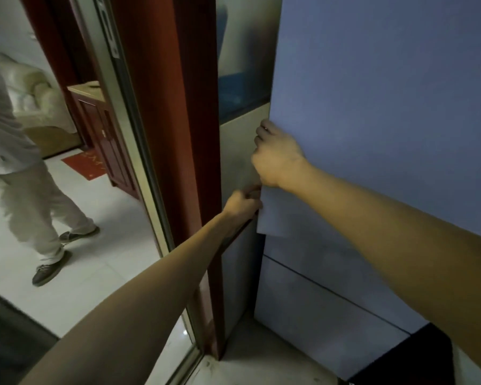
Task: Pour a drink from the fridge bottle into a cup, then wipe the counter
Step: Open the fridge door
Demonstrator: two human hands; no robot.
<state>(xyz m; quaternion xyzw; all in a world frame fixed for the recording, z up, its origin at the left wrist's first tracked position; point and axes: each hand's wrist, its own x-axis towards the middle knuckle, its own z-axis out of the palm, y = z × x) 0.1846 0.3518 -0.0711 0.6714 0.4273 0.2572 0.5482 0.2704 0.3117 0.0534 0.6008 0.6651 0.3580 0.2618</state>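
A tall blue-grey fridge fills the right half of the view, its upper door (386, 93) closed or nearly so. My right hand (275, 157) grips the left edge of that door, fingers curled round the edge. Just below it, my left hand (242, 204) grips the same edge near the door's bottom corner. Lower fridge drawers (317, 295) sit beneath. The bottle, the cup and the counter are out of sight.
A dark red door frame (178, 134) with a sliding glass door stands close on the fridge's left. Beyond it, a person in light clothes (25, 176) stands on white floor tiles near a wooden cabinet (103, 134) and a sofa. A black object (417, 354) lies at the fridge's foot.
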